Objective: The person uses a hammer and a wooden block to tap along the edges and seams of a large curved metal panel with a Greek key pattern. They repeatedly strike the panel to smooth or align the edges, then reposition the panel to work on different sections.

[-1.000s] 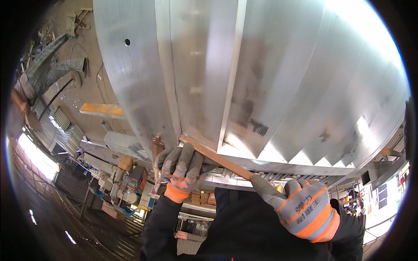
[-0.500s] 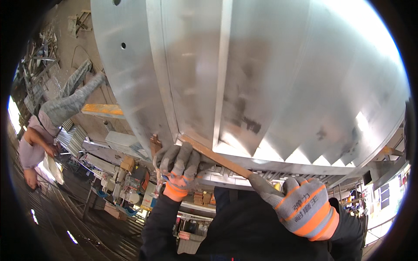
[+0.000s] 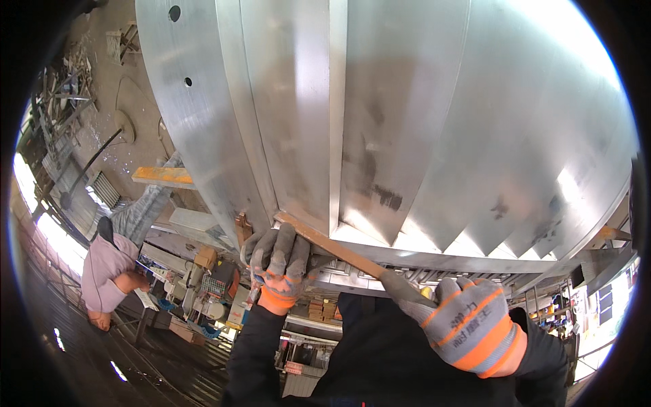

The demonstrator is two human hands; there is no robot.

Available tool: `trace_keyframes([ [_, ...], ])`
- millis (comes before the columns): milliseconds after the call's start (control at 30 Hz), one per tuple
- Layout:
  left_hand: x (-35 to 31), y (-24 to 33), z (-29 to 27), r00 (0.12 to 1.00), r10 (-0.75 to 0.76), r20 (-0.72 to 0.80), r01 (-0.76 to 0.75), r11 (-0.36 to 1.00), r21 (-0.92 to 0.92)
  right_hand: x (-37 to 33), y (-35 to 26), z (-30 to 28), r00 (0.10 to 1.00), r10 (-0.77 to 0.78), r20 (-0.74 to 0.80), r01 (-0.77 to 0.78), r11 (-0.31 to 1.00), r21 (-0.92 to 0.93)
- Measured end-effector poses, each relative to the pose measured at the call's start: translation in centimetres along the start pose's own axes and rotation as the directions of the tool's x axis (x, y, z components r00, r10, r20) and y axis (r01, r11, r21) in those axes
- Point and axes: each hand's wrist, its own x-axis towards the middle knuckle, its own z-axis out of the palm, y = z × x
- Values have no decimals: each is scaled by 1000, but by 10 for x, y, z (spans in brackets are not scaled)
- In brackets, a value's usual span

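A long, flat, rust-brown bar (image 3: 332, 247) slants along the near edge of a large silvery metal piece (image 3: 298, 122) with overlapping slats. My right hand (image 3: 468, 325), in a grey and orange work glove, is closed round the bar's near right end, its index finger stretched along it. A small yellow bit shows beside that hand; the rest of that end is hidden. My left hand (image 3: 278, 264), gloved alike, has its fingers curled against the bar near its far left end, by the slat corner. Its thumb and palm are mostly hidden.
A person in a pale top (image 3: 112, 271) bends at the left, beyond a yellow-orange beam (image 3: 163, 176). Cluttered benches, boxes and a wire basket (image 3: 211, 285) stand below left. Scrap metal (image 3: 68, 88) lies farther off. A round-based stand (image 3: 124, 127) is on the floor.
The metal piece and hands keep nearly the same arrangement, with a slight shift of view. The person at the left has moved right and downward in view, uncovering the round-based stand.
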Motion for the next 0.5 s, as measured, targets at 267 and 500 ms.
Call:
trace_keyframes([
  [267, -9, -6, 5, 1000, 17, 4, -17, 1000, 23, 0, 2, 5, 998, -39, -56, 39, 999, -10],
  [500, 3, 0, -3, 1000, -5, 7, 5, 999, 33, 2, -2, -1, 998, 8, -56, -7, 1000, 10],
])
